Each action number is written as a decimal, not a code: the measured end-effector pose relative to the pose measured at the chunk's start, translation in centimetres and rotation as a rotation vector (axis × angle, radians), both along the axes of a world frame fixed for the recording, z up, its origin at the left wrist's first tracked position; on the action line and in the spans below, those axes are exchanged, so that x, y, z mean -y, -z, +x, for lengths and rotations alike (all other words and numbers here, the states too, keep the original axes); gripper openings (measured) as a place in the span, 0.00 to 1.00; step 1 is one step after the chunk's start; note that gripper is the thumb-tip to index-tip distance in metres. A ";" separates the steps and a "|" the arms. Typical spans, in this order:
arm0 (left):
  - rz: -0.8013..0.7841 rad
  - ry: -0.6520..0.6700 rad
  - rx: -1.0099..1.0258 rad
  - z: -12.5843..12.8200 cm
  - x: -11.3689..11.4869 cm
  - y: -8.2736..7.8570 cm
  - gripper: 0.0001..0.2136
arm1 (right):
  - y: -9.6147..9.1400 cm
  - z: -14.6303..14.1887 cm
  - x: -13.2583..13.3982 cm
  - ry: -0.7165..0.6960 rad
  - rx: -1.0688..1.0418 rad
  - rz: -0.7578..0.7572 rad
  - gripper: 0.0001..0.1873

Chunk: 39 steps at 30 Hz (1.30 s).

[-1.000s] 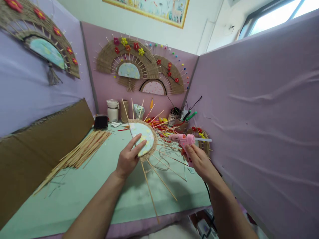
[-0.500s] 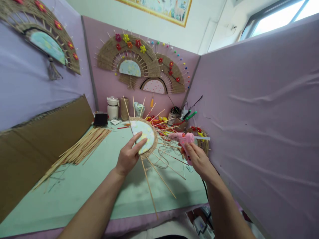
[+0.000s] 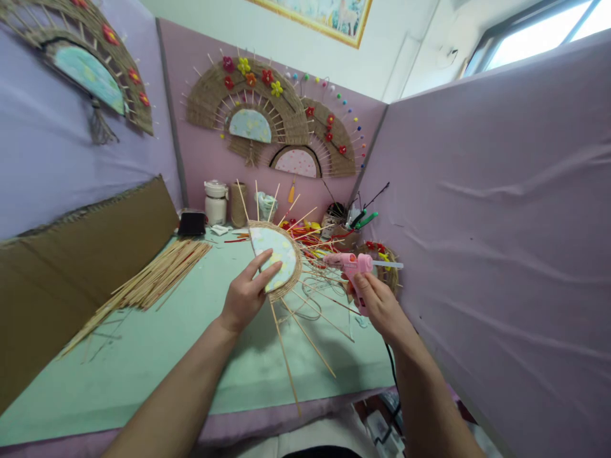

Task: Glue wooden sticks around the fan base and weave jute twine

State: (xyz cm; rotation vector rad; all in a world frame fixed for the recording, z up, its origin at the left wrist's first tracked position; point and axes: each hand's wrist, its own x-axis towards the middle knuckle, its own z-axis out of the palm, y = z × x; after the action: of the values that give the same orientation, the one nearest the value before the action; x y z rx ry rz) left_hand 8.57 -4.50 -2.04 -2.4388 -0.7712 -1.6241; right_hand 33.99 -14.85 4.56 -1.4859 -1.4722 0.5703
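Note:
My left hand grips a half-round fan base, its thumb and fingers over the pale blue and yellow patterned face. Twine is wound along the curved edge, and thin wooden sticks fan out from it. My right hand is wrapped round the handle of a pink hot glue gun, with a clear glue stick sticking out of its back. The nozzle points left, close to the sticks at the fan's right side. Whether it touches one I cannot tell.
Loose sticks lie in a heap at left beside a cardboard panel. At the back stand a white jar, a twine spool and a pot with green-handled pliers. Finished fans hang on the partition. A black cord trails off the table.
The camera view has shifted slightly. Both hands, the fan base and the glue gun keep nearly the same places relative to each other.

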 end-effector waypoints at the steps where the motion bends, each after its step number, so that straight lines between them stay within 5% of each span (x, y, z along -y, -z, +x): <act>1: 0.003 0.000 0.001 0.0 0.0 0.0 0.35 | 0.0 0.0 0.0 0.000 0.000 0.004 0.27; 14: 0.012 -0.003 0.030 -0.1 -0.3 0.3 0.31 | 0.3 0.4 0.2 -0.007 0.060 -0.016 0.26; 21: -0.081 -0.008 0.188 -0.3 -0.6 0.0 0.20 | 0.0 3.7 0.6 0.226 0.032 0.104 0.29; 25: -0.126 -0.026 0.288 -0.4 -0.8 -0.4 0.16 | 3.3 5.8 -1.2 0.337 0.282 0.055 0.29; 29: -0.143 -0.023 0.316 -0.4 -0.6 -0.7 0.15 | 7.8 6.4 -2.3 0.473 0.676 -0.189 0.18; 32: -0.146 -0.001 0.316 -0.4 -0.4 -0.9 0.15 | 9.4 6.4 -2.1 0.488 0.835 -0.333 0.16; 35: -0.151 0.030 0.311 -0.3 -0.3 -0.8 0.16 | 8.5 6.4 -2.0 0.449 0.824 -0.325 0.19; 39: -0.134 0.118 0.293 -0.2 -0.5 -0.4 0.16 | 5.3 4.6 -3.8 0.145 0.410 0.016 0.19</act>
State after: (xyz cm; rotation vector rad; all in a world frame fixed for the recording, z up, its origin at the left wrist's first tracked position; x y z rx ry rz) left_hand 8.37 -3.97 -1.62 -2.4050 -0.8114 -2.0712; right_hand 38.62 -11.08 -0.71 -1.7513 -1.6514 0.1689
